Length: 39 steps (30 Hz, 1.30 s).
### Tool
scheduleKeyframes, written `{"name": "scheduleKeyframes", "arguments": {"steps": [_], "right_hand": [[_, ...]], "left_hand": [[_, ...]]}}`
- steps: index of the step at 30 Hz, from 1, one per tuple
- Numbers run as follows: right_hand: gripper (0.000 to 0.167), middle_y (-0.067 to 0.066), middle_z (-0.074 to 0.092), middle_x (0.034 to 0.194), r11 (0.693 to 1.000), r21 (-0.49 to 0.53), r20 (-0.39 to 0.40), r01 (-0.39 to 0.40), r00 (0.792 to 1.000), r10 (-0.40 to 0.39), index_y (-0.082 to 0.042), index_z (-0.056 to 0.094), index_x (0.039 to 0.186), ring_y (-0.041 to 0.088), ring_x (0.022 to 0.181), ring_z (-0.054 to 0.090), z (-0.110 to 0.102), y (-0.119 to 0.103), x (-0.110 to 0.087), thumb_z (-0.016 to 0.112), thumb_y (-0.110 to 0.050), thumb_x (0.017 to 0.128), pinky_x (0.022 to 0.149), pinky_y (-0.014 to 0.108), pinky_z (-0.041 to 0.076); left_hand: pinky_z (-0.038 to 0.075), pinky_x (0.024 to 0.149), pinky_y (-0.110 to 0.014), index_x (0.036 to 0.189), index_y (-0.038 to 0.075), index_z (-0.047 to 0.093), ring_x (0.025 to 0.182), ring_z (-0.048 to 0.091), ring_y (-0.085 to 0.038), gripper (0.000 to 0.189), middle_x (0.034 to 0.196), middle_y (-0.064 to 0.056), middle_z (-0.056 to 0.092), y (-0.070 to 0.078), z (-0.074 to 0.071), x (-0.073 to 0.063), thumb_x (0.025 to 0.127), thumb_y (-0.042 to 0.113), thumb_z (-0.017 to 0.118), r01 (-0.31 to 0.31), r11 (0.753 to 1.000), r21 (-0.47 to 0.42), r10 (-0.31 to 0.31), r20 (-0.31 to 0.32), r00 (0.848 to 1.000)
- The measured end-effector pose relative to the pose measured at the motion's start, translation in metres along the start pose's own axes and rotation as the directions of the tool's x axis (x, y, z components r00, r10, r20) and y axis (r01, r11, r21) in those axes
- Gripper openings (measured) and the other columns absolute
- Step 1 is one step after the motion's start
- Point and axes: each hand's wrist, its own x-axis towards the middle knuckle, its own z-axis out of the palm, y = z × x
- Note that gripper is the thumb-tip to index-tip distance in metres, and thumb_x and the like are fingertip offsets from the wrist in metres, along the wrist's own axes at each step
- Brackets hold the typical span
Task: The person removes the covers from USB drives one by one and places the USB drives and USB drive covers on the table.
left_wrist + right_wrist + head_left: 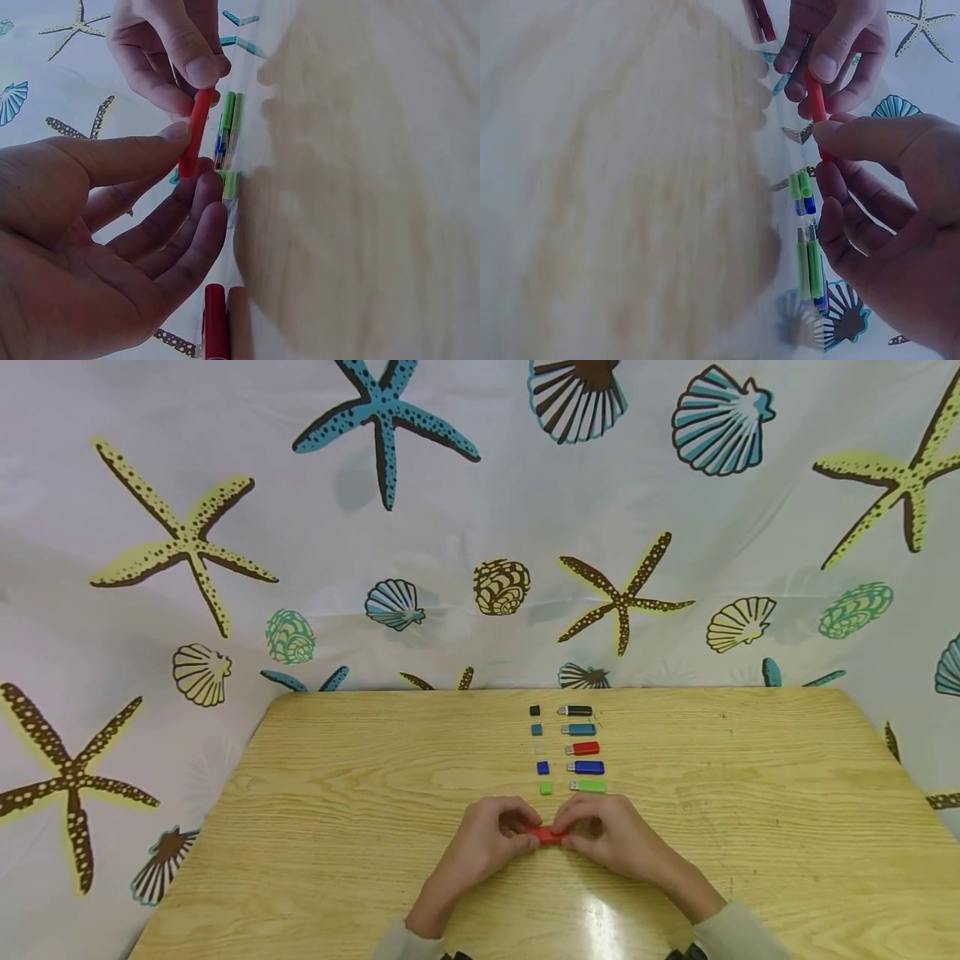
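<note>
Both hands meet over the table around a small red USB stick (548, 835). My left hand (491, 839) pinches its left end between thumb and fingers. At the right end, my right hand (611, 835) grips it the same way. In the left wrist view the red stick (197, 131) spans the gap between the two hands' fingertips. The right wrist view shows the red stick (817, 101) too, its ends partly covered by fingers. Just beyond the hands lie a green USB stick (588, 786) and a green cap (546, 788).
Uncapped USB sticks stand in a column: dark blue (587, 767), red (583, 748), blue (579, 729), black (576, 711). Left of them run small caps, including a dark blue cap (543, 767) and a black cap (535, 711). A dark red object (215, 322) shows in the left wrist view.
</note>
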Motion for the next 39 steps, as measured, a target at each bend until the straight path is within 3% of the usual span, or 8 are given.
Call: {"name": "scheduleKeyframes", "arguments": {"steps": [4,18,29,39], "right_hand": [[0.020,-0.008,0.073,0.103,1.000,-0.001,-0.025,-0.004,1.000,0.004,-0.018,0.081,0.096,0.013,0.097,0.066,-0.001,-0.001,-0.002,0.079,0.001,0.088,0.075,0.031,0.055],[0.025,-0.002,0.072,0.108,0.999,0.043,-0.116,-0.011,0.993,0.016,-0.015,0.080,0.095,0.018,0.098,0.068,-0.004,-0.007,-0.010,0.076,0.008,0.086,0.074,0.031,0.060],[0.026,-0.001,0.072,0.108,0.994,0.082,-0.222,0.065,0.974,-0.046,-0.016,0.080,0.098,0.020,0.101,0.068,-0.007,-0.011,-0.011,0.077,0.007,0.087,0.072,0.031,0.060],[0.023,0.003,0.073,0.110,0.991,0.078,-0.253,0.112,0.963,-0.089,-0.012,0.079,0.102,0.020,0.101,0.068,-0.009,-0.014,-0.011,0.079,0.006,0.087,0.070,0.031,0.060]], "left_hand": [[0.057,0.073,-0.026,0.096,0.009,0.077,0.082,0.069,-0.014,0.011,0.095,0.000,0.073,0.000,0.000,0.001,0.088,0.002,0.080,-0.002,1.000,-0.017,0.002,0.003,1.000],[0.056,0.071,-0.023,0.099,0.007,0.076,0.081,0.068,-0.015,0.012,0.097,-0.002,0.073,0.000,0.001,0.003,0.090,0.000,0.077,-0.011,0.994,-0.111,0.010,-0.006,1.000],[0.059,0.077,-0.025,0.107,0.003,0.075,0.085,0.069,-0.017,0.017,0.106,-0.010,0.072,0.008,0.001,0.002,0.091,-0.004,0.075,-0.072,0.972,-0.222,0.062,-0.053,0.997],[0.059,0.076,-0.025,0.106,-0.002,0.075,0.089,0.073,-0.026,0.014,0.103,-0.017,0.073,0.012,0.002,0.003,0.092,-0.001,0.075,-0.097,0.952,-0.290,0.071,-0.099,0.993]]}}
